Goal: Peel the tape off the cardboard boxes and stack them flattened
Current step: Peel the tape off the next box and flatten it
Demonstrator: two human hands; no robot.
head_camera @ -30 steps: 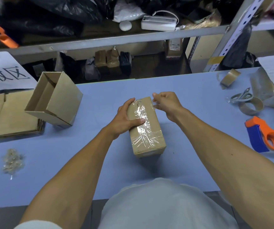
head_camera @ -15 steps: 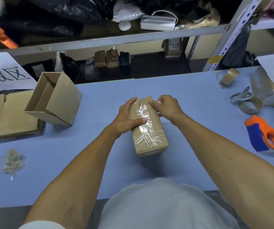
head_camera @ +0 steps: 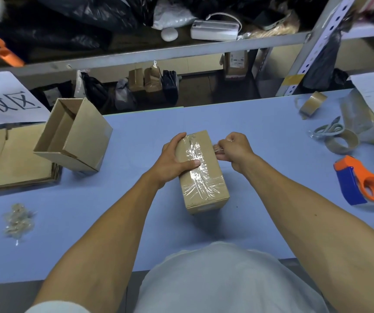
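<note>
Sealed cardboard box [head_camera: 200, 172] lies lengthwise at centre of the blue table [head_camera: 260, 123], just in front of the person's torso, clear tape [head_camera: 196, 163] running wrinkled along its top w/ a cross band near the front end. Left hand [head_camera: 172, 159] wraps the box's far left side — fingers curled over the far edge, thumb pressed flat across the tape on top. Right hand [head_camera: 235, 150] sits just beside the box's right edge, fingers curled tight, pinching a small bit of tape pulled off the side; how much is lifted can't be told.

To the left, an open empty box [head_camera: 75, 134] stands tilted on its side, opening facing up-left, its lower corner resting on the edge of a pile of flattened cardboard [head_camera: 12, 159] at the table's left end. Nearer the front-left edge — a crumpled wad of used tape [head_camera: 18, 220], well apart from the boxes. A white paper sign [head_camera: 3, 98] w/ black characters lies behind the flat pile.

Right side: orange-and-blue tape dispenser [head_camera: 362, 181], a near-empty brown tape roll [head_camera: 341, 142] w/ scissors [head_camera: 327, 128] touching it, another brown tape roll [head_camera: 312, 105] further back. Metal shelf [head_camera: 159, 55] behind the table holds black bags and a white device; small parcels sit on the floor below.
</note>
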